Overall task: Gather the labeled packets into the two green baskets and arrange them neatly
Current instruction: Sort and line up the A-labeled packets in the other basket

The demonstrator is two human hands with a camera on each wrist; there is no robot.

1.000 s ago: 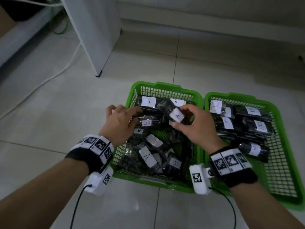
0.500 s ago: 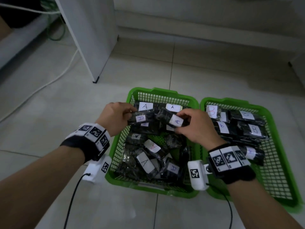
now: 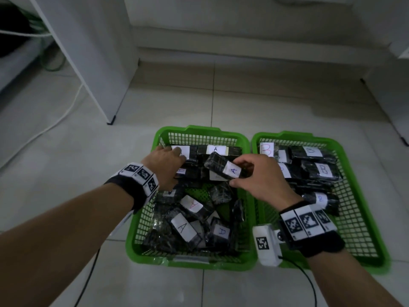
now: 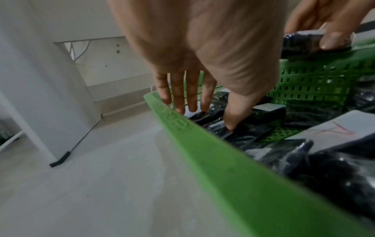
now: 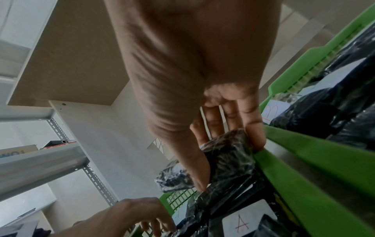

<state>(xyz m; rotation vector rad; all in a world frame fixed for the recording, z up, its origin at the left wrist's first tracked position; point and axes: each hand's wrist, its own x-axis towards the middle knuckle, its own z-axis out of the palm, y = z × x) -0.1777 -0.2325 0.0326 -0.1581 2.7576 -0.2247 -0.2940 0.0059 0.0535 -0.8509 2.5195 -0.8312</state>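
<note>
Two green baskets sit side by side on the tiled floor. The left basket [image 3: 188, 263] holds black packets labelled A, a neat row at its far end and a loose heap nearer me. The right basket [image 3: 285, 135] holds packets labelled B [image 3: 322, 170]. My left hand [image 3: 174, 160] lies with straight fingers on the far-left packets, its thumb pressing on a packet [image 4: 249, 129]. My right hand [image 3: 243, 171] pinches one A packet [image 3: 228, 169] between thumb and fingers, lifted above the middle of the left basket [image 5: 294, 176].
A white cabinet panel [image 3: 88, 63] stands on the floor at the far left, with a white cable [image 3: 55, 120] trailing beside it. A wall skirting [image 3: 221, 54] runs behind the baskets. Another white furniture leg [image 3: 387, 96] stands at the right.
My left hand has let go of the packet it held and has moved to the far-left row, fingers flat. My right hand still holds the A packet, a little higher.
</note>
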